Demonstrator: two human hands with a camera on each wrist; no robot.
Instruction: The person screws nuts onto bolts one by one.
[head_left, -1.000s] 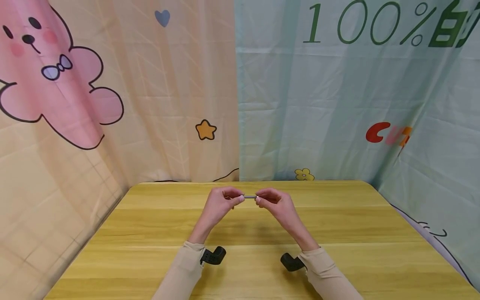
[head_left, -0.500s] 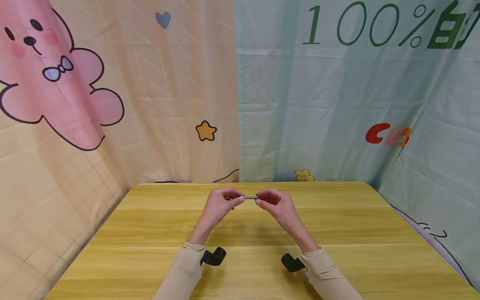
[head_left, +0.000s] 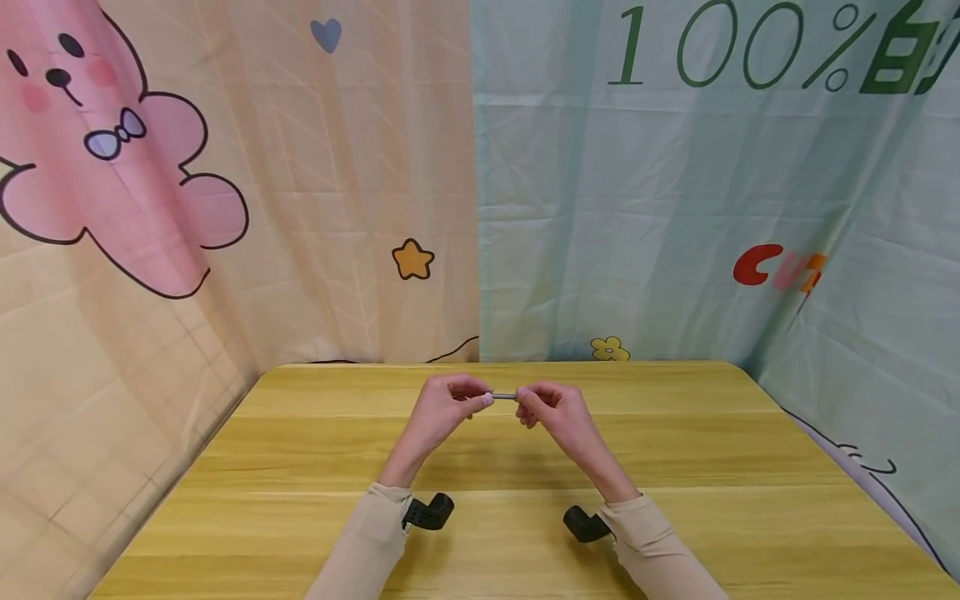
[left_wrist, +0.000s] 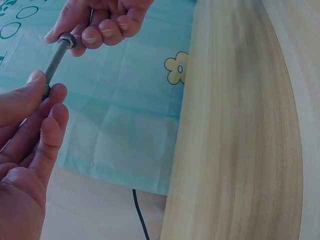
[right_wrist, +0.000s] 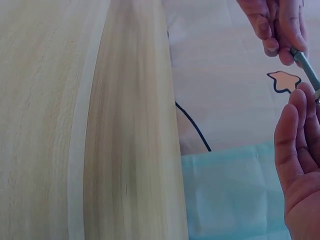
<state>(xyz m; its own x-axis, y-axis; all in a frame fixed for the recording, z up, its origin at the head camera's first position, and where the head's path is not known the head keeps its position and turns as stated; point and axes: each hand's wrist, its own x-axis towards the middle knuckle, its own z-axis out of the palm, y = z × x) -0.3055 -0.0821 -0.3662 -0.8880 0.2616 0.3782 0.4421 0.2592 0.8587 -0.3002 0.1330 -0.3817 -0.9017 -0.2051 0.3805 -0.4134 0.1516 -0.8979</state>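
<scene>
A threaded metal bolt (left_wrist: pixel 56 61) is held level between both hands, above the far part of the table. My left hand (head_left: pixel 444 410) pinches its head end between thumb and fingertips. Over at the other end sits a hex nut (left_wrist: pixel 67 40), which the thumb and index finger of my right hand (head_left: pixel 557 415) grip. In the left wrist view, the right hand's other fingers are curled below the nut. The right wrist view has the bolt (right_wrist: pixel 308 71) at its right edge, the left hand (right_wrist: pixel 280 22) above and the right-hand fingers (right_wrist: pixel 295 135) at the nut.
Below the hands lies a wooden table (head_left: pixel 495 533). Printed curtains (head_left: pixel 360 183) hang behind its far edge and along the sides. Each wrist wears a black camera (head_left: pixel 431 512). A dark line (right_wrist: pixel 192 125) shows beyond the table edge in the right wrist view.
The right thumb and index finger have shifted on the nut, and its other fingers now show lower down. Both hands and the bolt have moved very slightly right.
</scene>
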